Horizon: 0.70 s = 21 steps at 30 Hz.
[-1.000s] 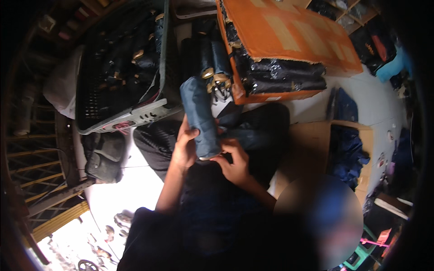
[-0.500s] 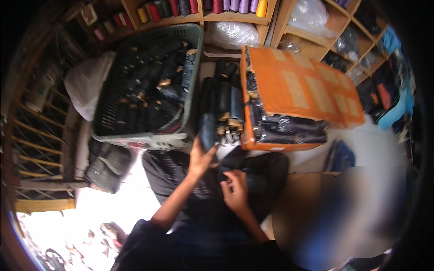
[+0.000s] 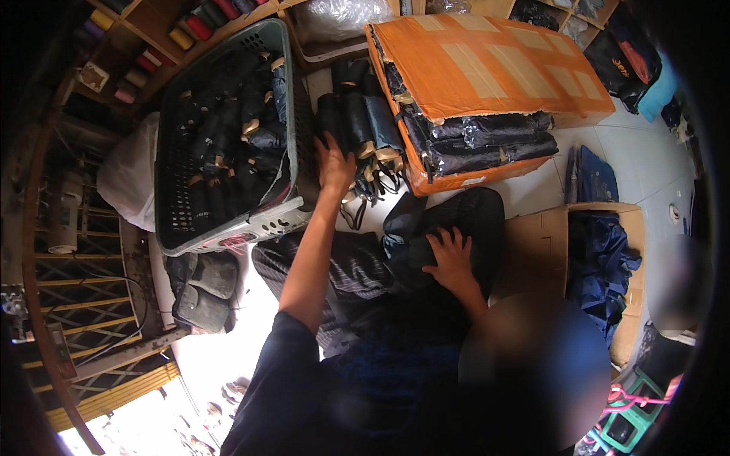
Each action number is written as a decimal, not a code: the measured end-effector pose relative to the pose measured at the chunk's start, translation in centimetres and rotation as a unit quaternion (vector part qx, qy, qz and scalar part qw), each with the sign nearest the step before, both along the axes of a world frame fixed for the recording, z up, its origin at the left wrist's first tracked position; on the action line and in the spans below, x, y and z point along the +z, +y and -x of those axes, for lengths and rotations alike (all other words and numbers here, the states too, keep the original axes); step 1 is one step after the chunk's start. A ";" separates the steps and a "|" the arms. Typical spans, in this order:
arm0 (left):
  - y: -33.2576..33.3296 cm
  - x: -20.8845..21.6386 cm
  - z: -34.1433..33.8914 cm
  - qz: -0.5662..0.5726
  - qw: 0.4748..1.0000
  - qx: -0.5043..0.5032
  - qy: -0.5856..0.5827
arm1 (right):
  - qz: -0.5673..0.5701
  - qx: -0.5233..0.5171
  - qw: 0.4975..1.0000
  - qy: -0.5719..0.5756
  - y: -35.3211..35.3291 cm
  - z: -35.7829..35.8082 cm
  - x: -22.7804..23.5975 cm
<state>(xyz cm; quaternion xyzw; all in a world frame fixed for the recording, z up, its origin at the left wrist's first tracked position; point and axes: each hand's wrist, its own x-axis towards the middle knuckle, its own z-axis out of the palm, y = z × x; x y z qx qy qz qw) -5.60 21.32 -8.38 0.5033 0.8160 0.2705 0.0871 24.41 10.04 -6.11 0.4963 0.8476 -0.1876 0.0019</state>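
Observation:
Several folded umbrellas (image 3: 360,121), dark with tan ends and black wrist loops, lie side by side on the floor ahead of me. My left hand (image 3: 335,169) reaches to the near end of the leftmost one, fingers stretched out and touching it; its grip is not closed. My right hand (image 3: 454,258) is spread over my lap, palm down, above dark cloth or a dark umbrella cover (image 3: 407,228); which of these it is I cannot tell. Nothing shows between the right fingers. My crossed legs are in dark trousers.
A grey-green plastic basket (image 3: 298,137) full of similar umbrellas stands at left. Right of the row is an orange taped carton (image 3: 487,68) of plastic-wrapped dark bundles. An open brown carton (image 3: 532,247) holds navy cloth. Thread spools (image 3: 199,26) fill shelves behind.
The bluish umbrella that was in my left hand is no longer in its grip, and that hand now lies at the row. My right fingers went from curled to spread. The whole view has shifted.

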 end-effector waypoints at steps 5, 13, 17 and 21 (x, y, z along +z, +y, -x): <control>-2.3 2.1 -2.0 0.009 0.998 -0.002 0.063 | 0.012 -0.021 1.000 -0.003 0.1 -0.2 -0.8; 1.8 1.7 0.1 -0.198 0.980 0.003 0.028 | 0.027 -0.024 0.999 0.008 0.3 0.5 -0.6; -0.5 2.1 -1.7 -0.155 0.987 -0.018 0.039 | 0.037 -0.046 0.998 -0.002 0.6 0.5 -0.2; -4.8 0.9 -3.2 -0.149 0.988 -0.043 0.001 | 0.074 -0.095 0.992 -0.023 1.1 0.4 0.7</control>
